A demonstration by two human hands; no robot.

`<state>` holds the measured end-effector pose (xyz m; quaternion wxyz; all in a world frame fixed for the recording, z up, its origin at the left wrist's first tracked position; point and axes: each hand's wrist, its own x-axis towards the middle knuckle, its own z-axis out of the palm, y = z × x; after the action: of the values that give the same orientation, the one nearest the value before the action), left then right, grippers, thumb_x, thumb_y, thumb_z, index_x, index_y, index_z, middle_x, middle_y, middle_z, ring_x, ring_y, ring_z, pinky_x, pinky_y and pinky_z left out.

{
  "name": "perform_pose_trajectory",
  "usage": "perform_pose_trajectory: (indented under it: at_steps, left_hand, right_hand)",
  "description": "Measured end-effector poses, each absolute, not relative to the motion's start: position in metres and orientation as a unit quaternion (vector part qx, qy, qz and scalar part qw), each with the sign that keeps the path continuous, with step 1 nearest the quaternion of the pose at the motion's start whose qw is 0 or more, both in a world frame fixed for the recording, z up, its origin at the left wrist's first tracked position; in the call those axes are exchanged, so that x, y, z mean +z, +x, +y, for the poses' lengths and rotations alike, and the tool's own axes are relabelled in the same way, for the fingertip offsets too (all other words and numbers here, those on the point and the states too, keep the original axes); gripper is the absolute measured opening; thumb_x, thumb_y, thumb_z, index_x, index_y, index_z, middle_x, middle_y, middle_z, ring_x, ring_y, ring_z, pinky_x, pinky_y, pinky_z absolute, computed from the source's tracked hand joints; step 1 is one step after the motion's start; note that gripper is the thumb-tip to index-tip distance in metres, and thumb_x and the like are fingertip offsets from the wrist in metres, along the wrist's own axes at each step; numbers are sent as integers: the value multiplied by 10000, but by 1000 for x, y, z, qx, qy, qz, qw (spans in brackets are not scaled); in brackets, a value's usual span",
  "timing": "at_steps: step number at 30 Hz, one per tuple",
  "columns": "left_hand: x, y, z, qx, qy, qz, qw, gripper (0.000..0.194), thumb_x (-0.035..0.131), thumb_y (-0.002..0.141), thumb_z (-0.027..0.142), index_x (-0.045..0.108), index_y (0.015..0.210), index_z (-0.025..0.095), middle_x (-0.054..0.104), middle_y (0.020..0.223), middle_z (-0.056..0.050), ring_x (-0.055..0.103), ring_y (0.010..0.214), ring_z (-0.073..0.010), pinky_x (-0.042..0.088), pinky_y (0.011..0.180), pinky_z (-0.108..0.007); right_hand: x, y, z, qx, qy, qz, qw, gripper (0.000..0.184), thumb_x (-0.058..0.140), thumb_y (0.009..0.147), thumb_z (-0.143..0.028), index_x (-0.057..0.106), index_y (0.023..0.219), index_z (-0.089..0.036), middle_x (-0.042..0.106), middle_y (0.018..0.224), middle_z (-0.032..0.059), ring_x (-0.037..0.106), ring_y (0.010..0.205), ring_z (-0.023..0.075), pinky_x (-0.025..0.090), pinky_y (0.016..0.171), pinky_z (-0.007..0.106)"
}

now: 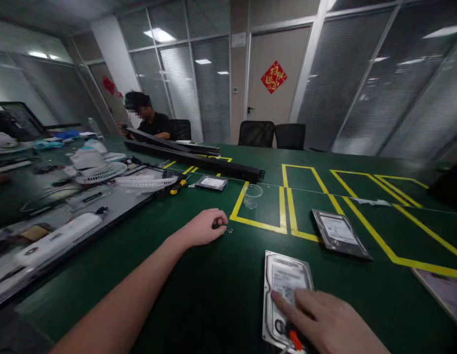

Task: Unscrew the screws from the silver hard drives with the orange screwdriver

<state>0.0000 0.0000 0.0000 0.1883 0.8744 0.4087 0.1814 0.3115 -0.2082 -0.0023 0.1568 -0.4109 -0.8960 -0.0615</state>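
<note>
A silver hard drive (287, 278) lies label up on the green table in front of me. My right hand (324, 314) is over its lower right part, index finger stretched onto the label. The other fingers curl around a screwdriver with an orange-and-black handle (295, 339), partly hidden by the hand. My left hand (205, 226) rests on the table farther forward, fingers curled and thumb near the index finger. Whatever lies between those fingertips is too small to make out. Several tiny screws (230, 230) lie right beside them.
A clear plastic cup (252, 196) stands inside a yellow-taped box. Other hard drives lie at right (339, 233) and farther back (212, 183), near a yellow-and-black screwdriver (179, 187). Long black bars (199, 160) cross the far side, where a person sits. Fan parts (99, 169) fill the left.
</note>
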Motion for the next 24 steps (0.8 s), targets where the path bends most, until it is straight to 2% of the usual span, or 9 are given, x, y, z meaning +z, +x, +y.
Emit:
perform_pose_trajectory:
  at_steps: [4,7,12,16,19,22,24]
  left_hand:
    - [0,1,-3,169,875,411,191,156,655,902,273,735,1008,190,659,954,-43,623,851,-193,477,783,-312]
    - [0,1,-3,163,876,410,197,149,661,907,282,740,1002,197,662,962,-44,626,864,-197,477,783,-311]
    - [1,4,-4,159,876,404,210,148,660,926,307,746,991,206,669,983,-46,627,876,-198,477,783,-310]
    - [0,7,-4,151,876,408,209,141,633,948,299,739,971,209,667,980,-44,622,871,-199,464,774,-313]
    - [-1,7,-3,144,876,411,206,137,616,959,290,728,959,210,663,975,-43,616,871,-202,457,766,-314]
    - [1,5,-2,153,882,402,191,139,593,973,282,705,945,203,657,980,-49,615,888,-207,459,780,-320]
    - [6,4,-4,173,881,401,181,138,582,980,278,686,944,196,660,989,-54,618,901,-210,463,794,-325]
  right_hand:
    - [-5,319,-202,-67,-421,-891,157,761,966,652,-352,709,1364,-270,798,969,47,795,746,278,657,616,388]
    - [-7,321,-199,-58,-416,-895,147,704,935,669,-322,722,1335,-246,792,929,51,781,705,265,644,581,375]
    - [-3,316,-200,-53,-419,-896,136,685,889,714,-265,704,1372,-221,794,945,59,783,737,257,646,621,361]
    - [3,312,-202,-40,-428,-894,126,638,900,759,-343,723,1358,-211,796,936,66,779,724,254,641,618,358]
    - [4,314,-203,-30,-426,-894,135,692,915,759,-495,729,1371,-232,807,942,66,791,728,269,655,623,376]
    - [5,322,-207,-34,-434,-882,180,757,879,767,-616,707,1412,-260,825,1017,84,811,778,288,670,637,382]
    - [7,328,-210,-50,-449,-863,225,723,824,820,-622,687,1432,-262,824,1120,113,822,880,322,678,671,393]
